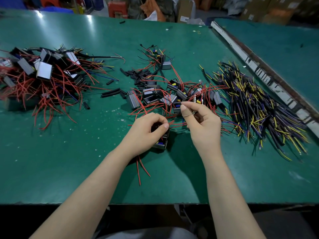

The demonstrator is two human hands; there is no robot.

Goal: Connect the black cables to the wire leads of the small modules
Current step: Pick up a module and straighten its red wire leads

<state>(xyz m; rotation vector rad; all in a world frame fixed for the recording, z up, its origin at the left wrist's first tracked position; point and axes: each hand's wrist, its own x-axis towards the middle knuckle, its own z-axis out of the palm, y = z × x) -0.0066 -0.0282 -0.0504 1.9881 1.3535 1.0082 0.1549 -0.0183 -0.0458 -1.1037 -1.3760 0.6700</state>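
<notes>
we note two hands over the green table (69,169). the left hand (148,130) curls around one small module (161,144) near the table's middle. the right hand (201,121) pinches thin wire leads (177,124) just beside it. one pile of black cables (259,107) lies right; two module heaps, left (43,73) and centre (172,94), uncountable.

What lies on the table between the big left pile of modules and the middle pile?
In the head view, loose black tubing pieces lie on the green table between the left pile and middle pile.
</notes>
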